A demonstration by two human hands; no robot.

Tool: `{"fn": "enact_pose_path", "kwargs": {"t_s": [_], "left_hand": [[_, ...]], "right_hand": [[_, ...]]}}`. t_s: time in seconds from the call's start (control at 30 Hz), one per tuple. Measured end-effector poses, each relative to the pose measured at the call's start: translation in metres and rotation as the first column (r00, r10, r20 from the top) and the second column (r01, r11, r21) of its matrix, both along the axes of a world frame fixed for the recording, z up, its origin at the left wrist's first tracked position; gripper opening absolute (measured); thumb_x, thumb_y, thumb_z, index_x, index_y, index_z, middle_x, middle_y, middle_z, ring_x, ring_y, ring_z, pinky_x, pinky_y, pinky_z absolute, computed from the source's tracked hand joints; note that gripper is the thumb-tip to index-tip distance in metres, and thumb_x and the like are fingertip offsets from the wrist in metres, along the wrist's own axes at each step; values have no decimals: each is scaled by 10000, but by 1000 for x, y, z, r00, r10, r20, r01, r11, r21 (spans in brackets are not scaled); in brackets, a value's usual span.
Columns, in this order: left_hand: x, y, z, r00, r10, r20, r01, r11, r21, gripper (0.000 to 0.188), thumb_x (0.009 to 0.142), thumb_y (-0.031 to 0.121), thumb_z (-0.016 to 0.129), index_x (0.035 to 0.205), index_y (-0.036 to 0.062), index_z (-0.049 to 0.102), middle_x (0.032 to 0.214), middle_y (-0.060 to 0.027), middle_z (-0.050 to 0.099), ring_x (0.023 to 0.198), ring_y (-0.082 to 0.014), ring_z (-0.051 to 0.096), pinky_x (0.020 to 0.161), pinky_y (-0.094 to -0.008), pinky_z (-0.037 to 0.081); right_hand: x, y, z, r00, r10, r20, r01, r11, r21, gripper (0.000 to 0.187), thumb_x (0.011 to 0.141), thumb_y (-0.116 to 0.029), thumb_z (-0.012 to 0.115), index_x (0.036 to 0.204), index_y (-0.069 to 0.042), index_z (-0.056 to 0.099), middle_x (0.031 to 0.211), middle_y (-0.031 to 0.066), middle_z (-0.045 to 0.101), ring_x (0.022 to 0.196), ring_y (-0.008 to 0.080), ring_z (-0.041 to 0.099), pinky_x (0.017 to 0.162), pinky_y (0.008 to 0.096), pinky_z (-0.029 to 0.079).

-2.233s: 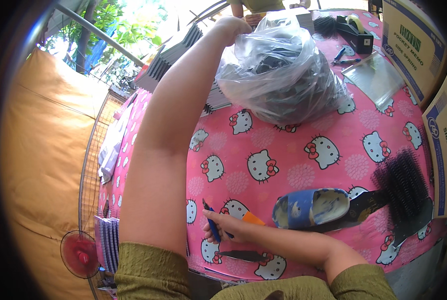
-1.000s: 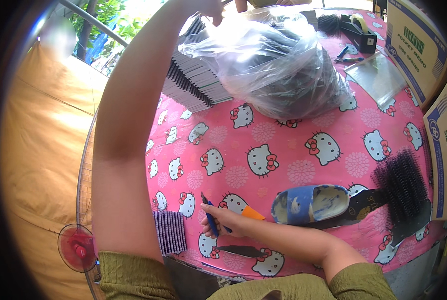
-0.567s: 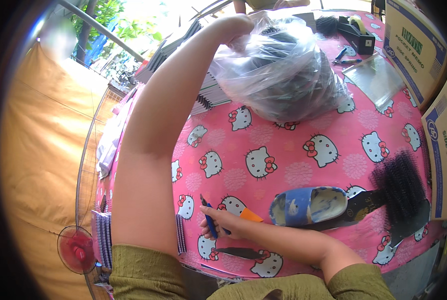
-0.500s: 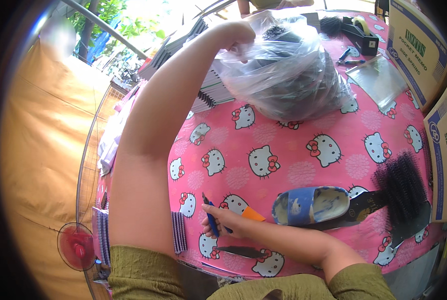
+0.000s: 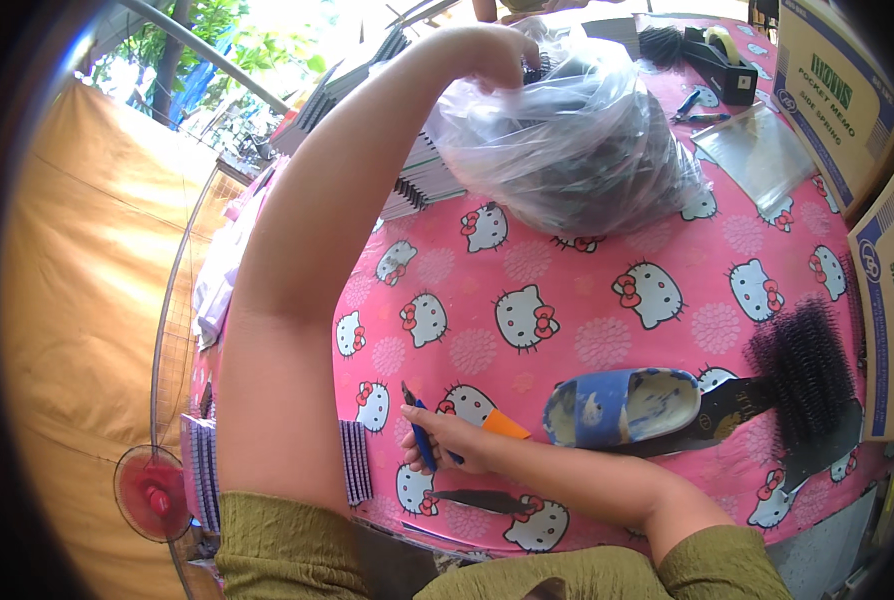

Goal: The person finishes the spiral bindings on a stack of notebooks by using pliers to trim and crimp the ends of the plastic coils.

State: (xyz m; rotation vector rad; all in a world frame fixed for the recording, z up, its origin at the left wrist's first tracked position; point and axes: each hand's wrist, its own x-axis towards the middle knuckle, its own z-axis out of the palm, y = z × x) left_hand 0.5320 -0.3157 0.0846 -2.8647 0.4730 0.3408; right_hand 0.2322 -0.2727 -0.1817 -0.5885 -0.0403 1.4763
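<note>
A clear plastic bag [image 5: 587, 150] packed with dark, wiry pieces stands at the far side of the table. My left hand [image 5: 502, 62] is at its open mouth, fingers curled down beside black coils; what they hold is hidden. Low in the centre, my right hand [image 5: 442, 440] is closed around pliers [image 5: 422, 438] with blue handles, their dark jaws pointing up and away. Beside its wrist lies an orange slip of paper [image 5: 507, 426]. A thin black strip [image 5: 482, 499] rests on the pink patterned tablecloth [image 5: 567, 280] just nearer me.
A blue slipper [image 5: 622, 408] and a heap of black spiral coils [image 5: 805, 380] lie to the right. Cardboard boxes [image 5: 837, 100] line the right edge. Stacked notebooks [image 5: 422, 175] stand left of the bag, and a tape dispenser [image 5: 722, 72] sits at the far right.
My left hand has moved slightly right, over the mouth of the bag, and the bag's near-left rim has shifted. My right hand and the pliers have stayed put.
</note>
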Motion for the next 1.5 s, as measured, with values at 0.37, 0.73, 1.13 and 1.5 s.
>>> {"fn": "enact_pose_path", "kwargs": {"t_s": [0.37, 0.73, 1.13, 1.5], "left_hand": [[93, 25, -52, 993, -106, -49, 104, 994, -42, 366, 788, 302, 630, 1128, 182, 689, 784, -57, 672, 631, -167, 601, 575, -345, 519], [-25, 9, 63, 963, -268, -28, 203, 789, -580, 489, 786, 222, 691, 1228, 48, 573, 883, -103, 662, 779, -206, 627, 661, -333, 509], [-254, 184, 114, 932, 8, 364, 55, 985, -164, 484, 936, 452, 519, 1206, 65, 624, 1184, -105, 645, 1076, -201, 597, 931, -304, 444], [-454, 287, 15, 875, 301, 379, -173, 926, -336, 571, 947, 397, 500, 1382, 32, 446, 1427, -190, 433, 1345, -306, 382, 1121, -358, 253]], "right_hand": [[6, 0, -3, 1000, -8, 1, 8, 1000, -18, 595, 909, -575, 507, 977, 13, 558, 857, 130, 600, 761, 221, 617, 729, 336, 525], [4, -2, 3, 1000, 2, 4, -2, 1000, -15, 607, 885, -610, 518, 948, -8, 559, 823, 122, 606, 729, 222, 627, 694, 354, 526], [-11, -12, 12, 985, -83, 151, 77, 996, 43, 399, 961, -476, 437, 1085, -99, 481, 911, 113, 615, 721, 257, 638, 664, 388, 533], [-68, 17, 115, -215, -347, 913, 13, 934, 358, 339, 819, -200, 700, 1073, -9, 579, 914, 128, 591, 794, 261, 597, 699, 362, 489]]}}
